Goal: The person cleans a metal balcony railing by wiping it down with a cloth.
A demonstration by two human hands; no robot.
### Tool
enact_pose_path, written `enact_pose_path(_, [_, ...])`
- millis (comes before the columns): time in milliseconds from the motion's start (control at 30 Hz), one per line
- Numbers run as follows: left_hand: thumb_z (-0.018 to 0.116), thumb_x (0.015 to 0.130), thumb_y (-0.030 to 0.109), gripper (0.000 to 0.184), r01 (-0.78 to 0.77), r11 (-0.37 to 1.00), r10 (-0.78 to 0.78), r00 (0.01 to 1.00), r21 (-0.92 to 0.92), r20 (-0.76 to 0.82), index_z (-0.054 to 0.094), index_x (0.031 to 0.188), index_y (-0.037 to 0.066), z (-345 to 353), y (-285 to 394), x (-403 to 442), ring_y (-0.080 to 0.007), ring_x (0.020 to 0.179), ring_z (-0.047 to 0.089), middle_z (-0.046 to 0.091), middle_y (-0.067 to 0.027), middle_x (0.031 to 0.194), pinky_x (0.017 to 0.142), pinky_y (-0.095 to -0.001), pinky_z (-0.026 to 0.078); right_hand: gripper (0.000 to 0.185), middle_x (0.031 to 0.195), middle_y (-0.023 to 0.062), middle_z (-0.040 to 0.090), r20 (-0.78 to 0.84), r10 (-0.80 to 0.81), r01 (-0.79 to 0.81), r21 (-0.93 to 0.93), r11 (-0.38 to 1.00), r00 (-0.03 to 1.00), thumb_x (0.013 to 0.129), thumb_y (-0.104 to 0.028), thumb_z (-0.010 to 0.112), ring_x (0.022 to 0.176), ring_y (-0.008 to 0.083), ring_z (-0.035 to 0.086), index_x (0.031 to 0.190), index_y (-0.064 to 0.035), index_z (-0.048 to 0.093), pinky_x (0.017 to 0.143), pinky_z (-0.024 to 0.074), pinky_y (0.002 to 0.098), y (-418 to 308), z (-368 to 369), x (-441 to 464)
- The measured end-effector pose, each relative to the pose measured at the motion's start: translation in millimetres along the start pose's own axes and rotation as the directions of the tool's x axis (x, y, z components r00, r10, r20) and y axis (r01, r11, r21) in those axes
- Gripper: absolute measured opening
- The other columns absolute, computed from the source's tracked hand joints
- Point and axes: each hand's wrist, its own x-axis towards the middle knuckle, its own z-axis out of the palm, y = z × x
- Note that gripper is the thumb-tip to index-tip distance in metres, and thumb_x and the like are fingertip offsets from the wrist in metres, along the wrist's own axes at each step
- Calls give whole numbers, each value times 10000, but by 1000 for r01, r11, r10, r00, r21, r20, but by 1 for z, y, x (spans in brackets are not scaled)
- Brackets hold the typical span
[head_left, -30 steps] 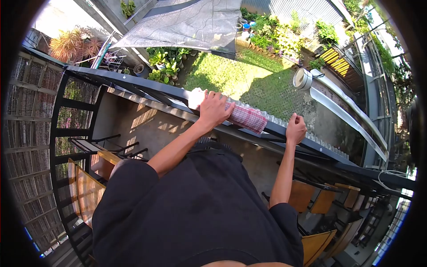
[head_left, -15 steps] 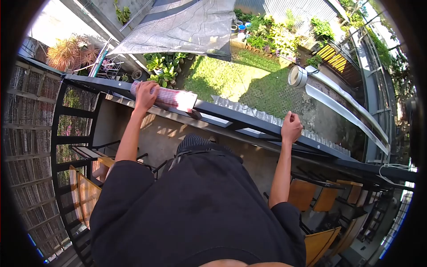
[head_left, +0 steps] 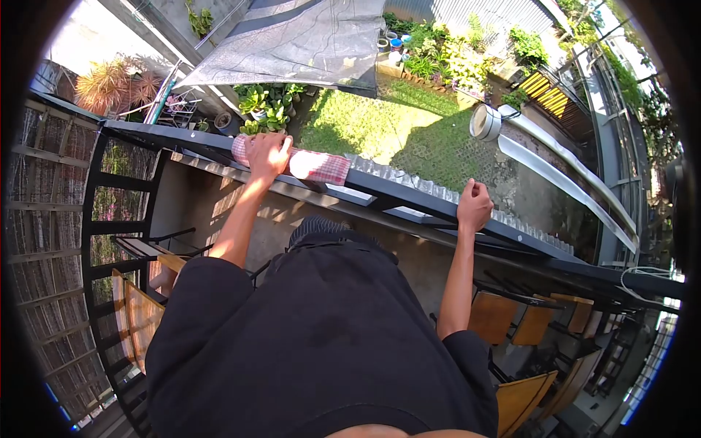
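A red-and-white checkered cloth [head_left: 320, 166] lies lengthwise along the top of a dark metal railing [head_left: 409, 193], its right end in bright sun. My left hand [head_left: 267, 155] is on the cloth's left part, fingers bent over the far side and pressing it to the rail. Further right, my right hand [head_left: 475, 206] is held in a loose fist just above the railing. Its fingers are curled in and nothing sticks out of them. Whether its wrist touches the rail I cannot tell.
Beyond the railing, clear corrugated sheeting [head_left: 409, 179] runs alongside, with a lawn [head_left: 409, 128] below. A round white lamp-like object [head_left: 485, 123] stands out at right. Wooden chairs [head_left: 491, 318] are behind me on the right, and a wooden panel [head_left: 137, 317] is at left.
My left hand and the checkered cloth have slid to the right along the railing. My right hand has barely moved and stays curled.
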Motion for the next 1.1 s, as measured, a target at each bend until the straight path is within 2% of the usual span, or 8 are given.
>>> enact_pose_path(67, [635,1005,405,314,11,1000,-11,994,3,106,826,1053,161,3,40,-5,-303,1043,707,803,-50,1097,1041,-520,410,359,1006,164,816,-3,-1,1,18,1000,1000,1033,-432,651,961,406,774,1044,-109,808,858,598,530,-1,0,0])
enact_pose_path(200, [626,994,424,361,-430,885,426,903,-178,-60,802,964,111,19,130,-27,-308,924,689,760,-107,959,945,-509,446,365,994,161,817,-8,3,-3,20,1000,1000,1031,-437,649,951,404,776,1048,-110,810,854,598,524,0,1,0])
enact_pose_path(333, [592,1016,467,428,-255,943,269,962,-214,40,798,936,100,-2,186,-35,-301,952,696,773,-119,950,962,-476,446,378,968,153,817,-29,-3,4,16,1000,1000,1029,-444,651,934,395,779,1022,-101,810,829,594,515,1,1,0])
enact_pose_path(567, [591,1031,467,432,-263,946,285,953,-187,102,789,983,86,-2,161,-32,-335,958,686,771,-136,955,920,-494,476,396,924,130,821,-56,-17,20,36,999,998,1028,-450,657,900,363,789,991,-86,810,784,590,482,9,8,1])
enact_pose_path(667, [643,994,425,379,-522,847,513,852,-104,-101,787,955,77,22,118,-29,-336,893,662,712,-143,823,869,-551,468,392,925,125,822,-63,-22,24,31,999,998,1028,-449,658,899,362,789,993,-91,812,782,590,478,7,8,1])
enact_pose_path(867, [634,979,454,375,-44,995,66,964,-92,256,809,937,124,-9,25,1,-340,993,701,797,-108,980,1055,-517,403,342,977,139,821,-22,7,-7,19,1000,1000,1027,-423,660,946,386,782,1009,-116,811,838,597,515,-1,3,-1])
enact_pose_path(900, [640,975,442,359,-83,994,89,993,-77,83,828,965,137,1,0,-1,-332,995,706,801,-103,973,1074,-521,399,342,978,137,821,-24,6,-6,11,1000,1000,1026,-425,660,945,384,783,1011,-119,812,838,598,515,-2,4,-2])
enact_pose_path(1100, [605,974,349,310,-12,994,20,998,-112,67,840,980,148,-19,-58,11,-270,1091,711,816,-39,1046,1128,-478,377,362,987,132,822,-4,27,-27,-6,1000,1000,1029,-447,649,942,387,779,1024,-122,808,837,596,527,-3,2,-1])
